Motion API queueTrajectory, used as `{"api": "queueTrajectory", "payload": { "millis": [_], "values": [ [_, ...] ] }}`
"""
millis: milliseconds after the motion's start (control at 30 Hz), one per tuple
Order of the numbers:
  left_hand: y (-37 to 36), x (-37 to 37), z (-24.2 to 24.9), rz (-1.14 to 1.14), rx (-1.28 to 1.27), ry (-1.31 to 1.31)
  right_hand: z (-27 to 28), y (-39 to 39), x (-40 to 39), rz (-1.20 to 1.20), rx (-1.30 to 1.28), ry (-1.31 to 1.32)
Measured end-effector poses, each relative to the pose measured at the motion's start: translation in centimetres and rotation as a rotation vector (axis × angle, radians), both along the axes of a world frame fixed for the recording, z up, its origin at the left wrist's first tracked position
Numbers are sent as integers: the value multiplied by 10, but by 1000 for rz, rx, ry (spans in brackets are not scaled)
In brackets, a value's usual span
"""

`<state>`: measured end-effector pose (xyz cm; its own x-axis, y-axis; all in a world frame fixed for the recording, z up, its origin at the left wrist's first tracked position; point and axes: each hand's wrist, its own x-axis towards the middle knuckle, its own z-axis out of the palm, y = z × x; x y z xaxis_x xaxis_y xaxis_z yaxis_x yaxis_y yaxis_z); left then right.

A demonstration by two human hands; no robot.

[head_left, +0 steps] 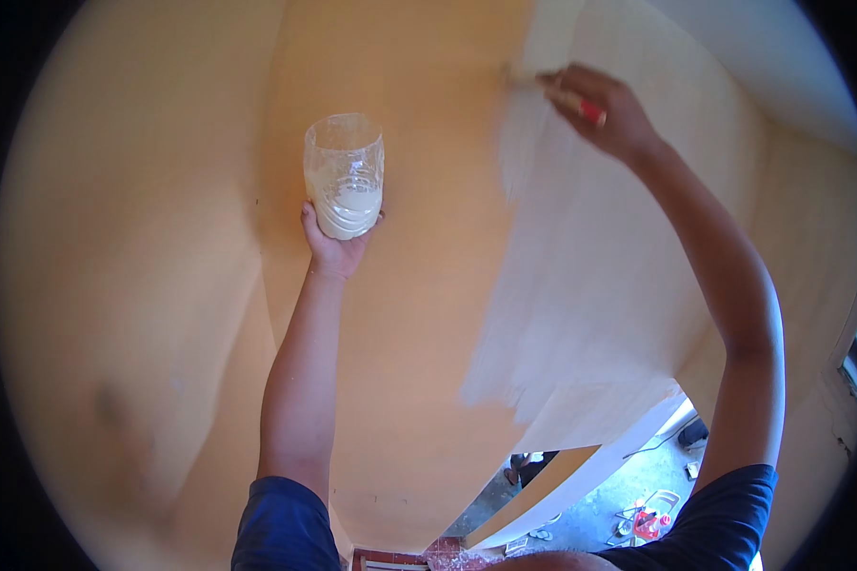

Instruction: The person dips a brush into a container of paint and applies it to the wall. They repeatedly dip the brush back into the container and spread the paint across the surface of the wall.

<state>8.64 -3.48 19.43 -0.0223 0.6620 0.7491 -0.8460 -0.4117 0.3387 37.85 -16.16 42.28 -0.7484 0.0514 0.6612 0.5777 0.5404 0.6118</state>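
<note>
In my left hand (336,253) is a clear plastic bottle with its top cut off (345,176). My fingers hold it from below, and whitish paint fills its lower part. My right hand (611,112), raised higher and to the right, grips a paintbrush (569,98) by its handle, which has a red end. The blurred bristles point left and lie over the border between the orange wall (400,324) and the pale painted area (581,285). That pale area has a ragged, streaky left and lower edge.
A wall corner runs down left of the bottle, and the ceiling (705,43) slopes in at the upper right. Far below is a floor (590,509) with a chair (659,502), red items (649,523) and a dark object (692,434). An opening shows at the lower middle.
</note>
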Motion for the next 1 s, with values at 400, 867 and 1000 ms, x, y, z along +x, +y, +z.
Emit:
{"api": "queueTrajectory", "payload": {
  "millis": [400, 867, 1000],
  "values": [
    [-13, 3, 6, 1, 100, 23, -144, -6, -7, 11, -524, -229],
    [-3, -2, 1, -51, 75, 2, -112, 34, 13, -30, 138, -231],
    [-2, -1, 0, -81, 107, 5, -203, 11, 5, -51, -308, -276]
  ]
}}
